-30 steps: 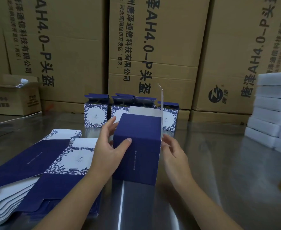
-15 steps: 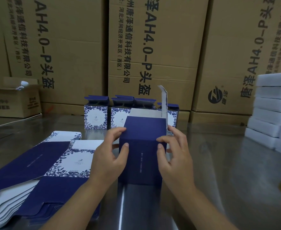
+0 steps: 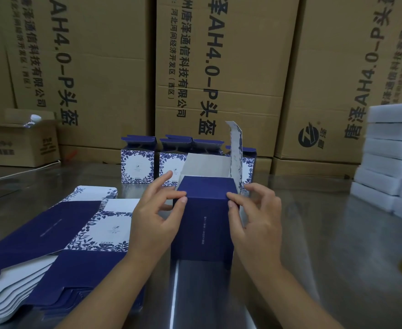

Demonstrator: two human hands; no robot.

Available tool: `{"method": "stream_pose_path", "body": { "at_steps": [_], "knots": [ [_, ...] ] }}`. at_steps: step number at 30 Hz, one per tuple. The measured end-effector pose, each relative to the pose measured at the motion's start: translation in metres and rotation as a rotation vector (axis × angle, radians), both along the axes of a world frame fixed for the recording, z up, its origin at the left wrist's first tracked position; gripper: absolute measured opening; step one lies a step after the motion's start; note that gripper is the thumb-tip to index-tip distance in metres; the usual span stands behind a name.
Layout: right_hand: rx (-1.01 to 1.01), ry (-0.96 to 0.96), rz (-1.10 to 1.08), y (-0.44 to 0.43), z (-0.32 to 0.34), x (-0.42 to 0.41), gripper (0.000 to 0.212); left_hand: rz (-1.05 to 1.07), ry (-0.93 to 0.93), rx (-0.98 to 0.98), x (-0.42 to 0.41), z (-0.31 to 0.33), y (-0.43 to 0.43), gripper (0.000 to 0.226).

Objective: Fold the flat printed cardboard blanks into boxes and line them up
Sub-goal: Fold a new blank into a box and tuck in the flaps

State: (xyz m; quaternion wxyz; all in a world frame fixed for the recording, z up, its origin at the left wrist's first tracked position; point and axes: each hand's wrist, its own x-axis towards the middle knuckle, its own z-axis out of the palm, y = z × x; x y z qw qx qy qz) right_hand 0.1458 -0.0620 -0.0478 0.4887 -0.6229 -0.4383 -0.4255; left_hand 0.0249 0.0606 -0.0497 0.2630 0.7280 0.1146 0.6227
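Here, centre frame: half-formed navy box stands on steel table, left hand and right hand each pinching upper front corner, apparently to square creases. Side flap upright, top not yet closed. Flat blanks stacked lower left, within reach; finished boxes lined up behind.

Read "AH4.0-P头盔", "通信科技有限公司" and "河北河间经济开发区(西区)" sideways on the middle carton; likewise "4.0-P头盔" on the left carton, and "唐泽AH4.0-P" beside a round "Z" logo on the right carton. Could not read the fine print on the blue box.
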Motion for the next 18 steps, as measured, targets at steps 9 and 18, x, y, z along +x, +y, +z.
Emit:
{"method": "stream_pose_path", "body": {
  "at_steps": [9,18],
  "knots": [
    [0.036,-0.075,-0.088,0.0007,0.0014,-0.0019,0.017,0.049,-0.006,-0.012,0.0005,0.0029,0.0004,0.015],
    [-0.039,0.027,-0.061,0.0018,0.0028,-0.0054,0.013,0.072,0.017,0.033,0.0026,0.0029,-0.0014,0.017]
  ]
}}
